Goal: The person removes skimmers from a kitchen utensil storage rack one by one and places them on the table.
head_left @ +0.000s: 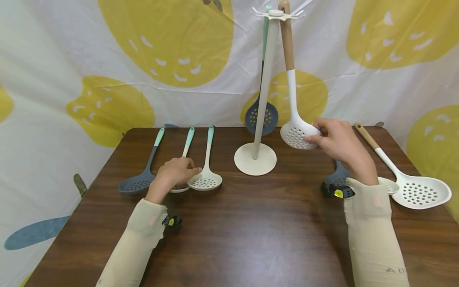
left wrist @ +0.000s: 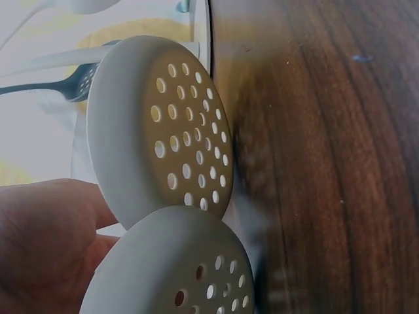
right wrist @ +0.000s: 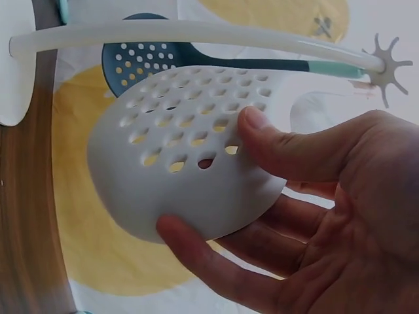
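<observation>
My right hand (head_left: 338,143) grips the head of a white skimmer (right wrist: 190,150), thumb on the perforated bowl and fingers below. That skimmer's wooden handle runs up to the hooks of a cream utensil stand (head_left: 263,91). Beside it on the stand hangs a dark blue skimmer (head_left: 270,119) with a mint handle. My left hand (head_left: 173,175) is low over a white skimmer (head_left: 180,190) with a mint handle, fingertips right at the bowl of a second white mint-handled skimmer (head_left: 205,181). In the left wrist view the fingertips are hidden behind the bowls.
A dark blue mint-handled skimmer (head_left: 138,183) lies at the left. Right of the stand lie another dark blue utensil (head_left: 338,175), a white one (head_left: 389,185) partly behind my sleeve, and a large white skimmer (head_left: 417,191) with a wooden handle. A lemon-print cloth (head_left: 186,103) hangs behind the table.
</observation>
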A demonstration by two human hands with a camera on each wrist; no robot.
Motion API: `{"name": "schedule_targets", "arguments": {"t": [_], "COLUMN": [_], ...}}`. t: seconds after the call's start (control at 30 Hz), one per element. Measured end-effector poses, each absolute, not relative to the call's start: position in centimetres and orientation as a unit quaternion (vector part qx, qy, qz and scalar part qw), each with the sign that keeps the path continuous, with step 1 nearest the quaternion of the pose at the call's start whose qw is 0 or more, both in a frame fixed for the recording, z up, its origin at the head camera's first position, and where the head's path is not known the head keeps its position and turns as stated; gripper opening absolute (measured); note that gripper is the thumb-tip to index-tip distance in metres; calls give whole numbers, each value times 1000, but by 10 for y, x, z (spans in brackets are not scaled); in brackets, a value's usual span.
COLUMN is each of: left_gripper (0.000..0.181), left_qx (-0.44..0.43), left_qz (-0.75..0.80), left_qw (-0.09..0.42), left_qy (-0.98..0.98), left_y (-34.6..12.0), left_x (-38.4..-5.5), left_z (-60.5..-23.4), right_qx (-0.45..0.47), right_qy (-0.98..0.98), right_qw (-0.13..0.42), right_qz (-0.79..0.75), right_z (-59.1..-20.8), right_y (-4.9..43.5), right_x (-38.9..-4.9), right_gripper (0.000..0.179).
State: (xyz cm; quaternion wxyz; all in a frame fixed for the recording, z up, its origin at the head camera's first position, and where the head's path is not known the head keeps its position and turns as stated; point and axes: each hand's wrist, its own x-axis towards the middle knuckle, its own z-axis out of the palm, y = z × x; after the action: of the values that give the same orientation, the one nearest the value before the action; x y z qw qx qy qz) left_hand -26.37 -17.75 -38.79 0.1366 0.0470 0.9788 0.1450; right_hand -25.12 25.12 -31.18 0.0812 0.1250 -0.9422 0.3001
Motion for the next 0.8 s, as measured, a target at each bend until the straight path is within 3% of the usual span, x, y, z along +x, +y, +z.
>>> {"name": "schedule_targets", "arguments": {"t": [0.67, 0.8], "left_gripper": [36, 36], "left_qx": [28, 33], "left_qz": [184, 188], "left_qw": [34, 14], "left_qy": [982, 981], "left_y": [-177, -174], "left_x": [-264, -265], "left_z": [-382, -381], "right_qx": [130, 127], "right_qy": [-955, -953], "right_qw": [103, 78], "right_qz": [246, 262], "right_z": [-303, -302], "right_y": [267, 271], "right_x": [-244, -245], "right_gripper": [22, 21]}}
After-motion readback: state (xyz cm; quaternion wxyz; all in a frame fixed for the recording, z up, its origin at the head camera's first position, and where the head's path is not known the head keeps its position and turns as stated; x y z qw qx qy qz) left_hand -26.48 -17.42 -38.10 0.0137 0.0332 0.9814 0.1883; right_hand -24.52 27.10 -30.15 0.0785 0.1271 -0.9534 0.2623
